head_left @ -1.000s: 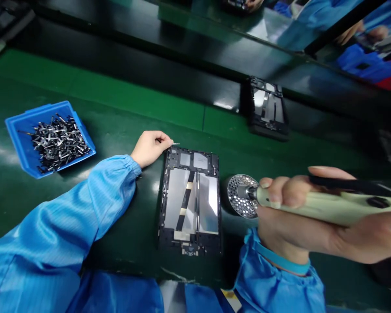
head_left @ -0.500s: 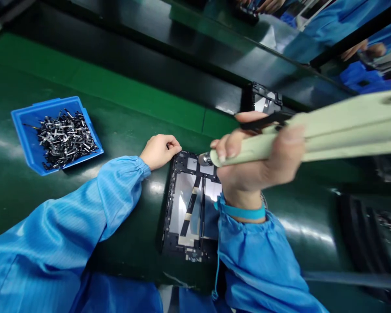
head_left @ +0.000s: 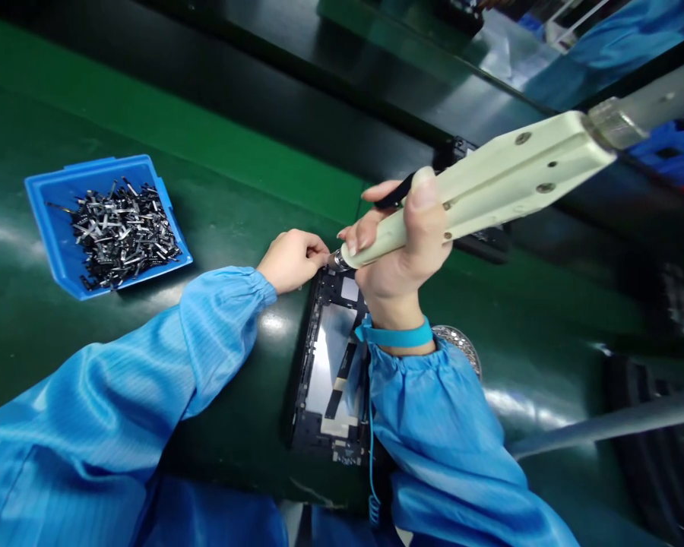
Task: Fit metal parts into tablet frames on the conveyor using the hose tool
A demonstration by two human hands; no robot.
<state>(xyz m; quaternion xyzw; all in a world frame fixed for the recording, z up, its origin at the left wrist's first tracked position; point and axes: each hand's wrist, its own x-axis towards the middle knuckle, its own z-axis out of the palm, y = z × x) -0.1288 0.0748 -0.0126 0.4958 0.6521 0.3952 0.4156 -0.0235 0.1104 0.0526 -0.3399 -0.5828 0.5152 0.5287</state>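
My left hand rests at the top left corner of a black tablet frame, its fingertips pinched together on a small metal part that is mostly hidden. My right hand grips a pale green electric screwdriver, whose metal bit meets the frame's corner beside my left fingertips. My right forearm hides the frame's right side. Silver panels and dark tape show on the frame.
A blue tray holds a heap of small dark metal parts. A perforated metal disc lies past my right sleeve, and another frame sits behind the screwdriver. A grey rod crosses the right side.
My right hand has brought the screwdriver left and down, its bit now reaching the frame's corner by my left fingers. My left hand has shifted slightly along the frame's top edge.
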